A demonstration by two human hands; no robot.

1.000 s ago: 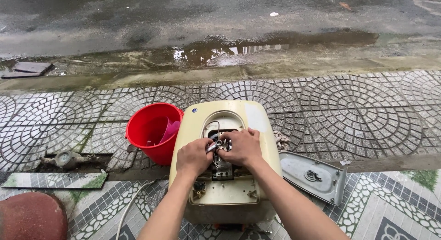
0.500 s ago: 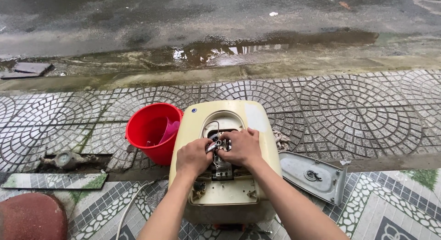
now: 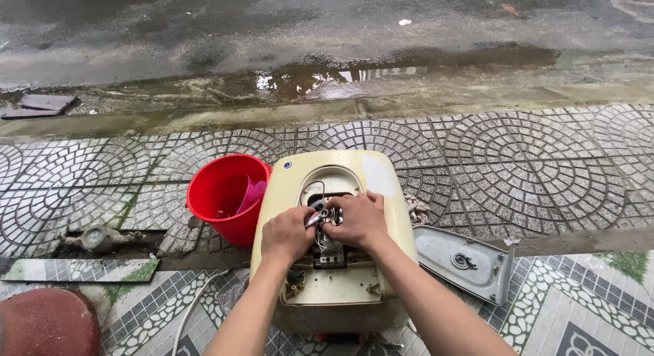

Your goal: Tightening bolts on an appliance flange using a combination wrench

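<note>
Left hand (image 3: 289, 233) and right hand (image 3: 359, 218), knuckles up, both curled closed, pinching a small metal fitting (image 3: 317, 216) at the cream water heater (image 3: 381, 186) opening.

A red bucket (image 3: 225, 196) stands on patterned paving; a grey cover panel (image 3: 463, 260) lies nearby.

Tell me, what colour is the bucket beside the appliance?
Red, with something pink inside; the bucket shows clearly in the head view.

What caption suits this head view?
Both hands work inside an opened cream water heater beside a red bucket.
</note>
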